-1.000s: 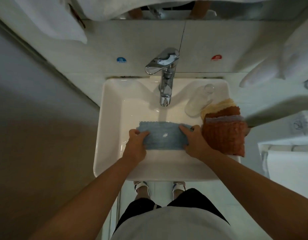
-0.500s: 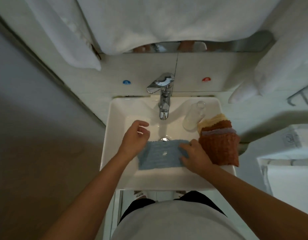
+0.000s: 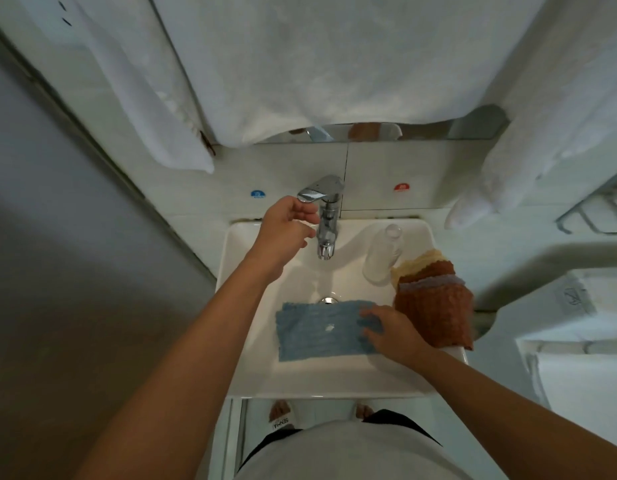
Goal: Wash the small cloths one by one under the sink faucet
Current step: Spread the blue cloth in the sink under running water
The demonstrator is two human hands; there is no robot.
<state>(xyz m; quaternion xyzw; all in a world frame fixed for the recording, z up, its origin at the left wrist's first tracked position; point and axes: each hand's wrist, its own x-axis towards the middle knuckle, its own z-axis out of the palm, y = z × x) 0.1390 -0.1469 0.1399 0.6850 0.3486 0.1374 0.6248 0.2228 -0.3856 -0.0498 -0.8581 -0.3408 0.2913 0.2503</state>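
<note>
A blue cloth [image 3: 320,329] lies spread in the white sink basin [image 3: 244,358], just in front of the drain. My right hand [image 3: 391,329] holds the cloth's right edge with curled fingers. My left hand [image 3: 286,225] is raised beside the chrome faucet [image 3: 326,220], fingers relaxed, fingertips at the tip of the lever handle. No water stream is visible under the spout. A stack of small cloths [image 3: 435,303], yellow, brown, lilac and brown, hangs over the sink's right rim.
A clear glass [image 3: 383,252] stands on the sink's back right corner. White towels [image 3: 300,64] hang above the faucet and at the right. A wire rack [image 3: 598,209] is on the right wall. Blue and red dots mark the tiles behind the faucet.
My left hand let go of the blue cloth's left edge and rose to the faucet handle. The right hand stayed on the cloth. The camera tilted up.
</note>
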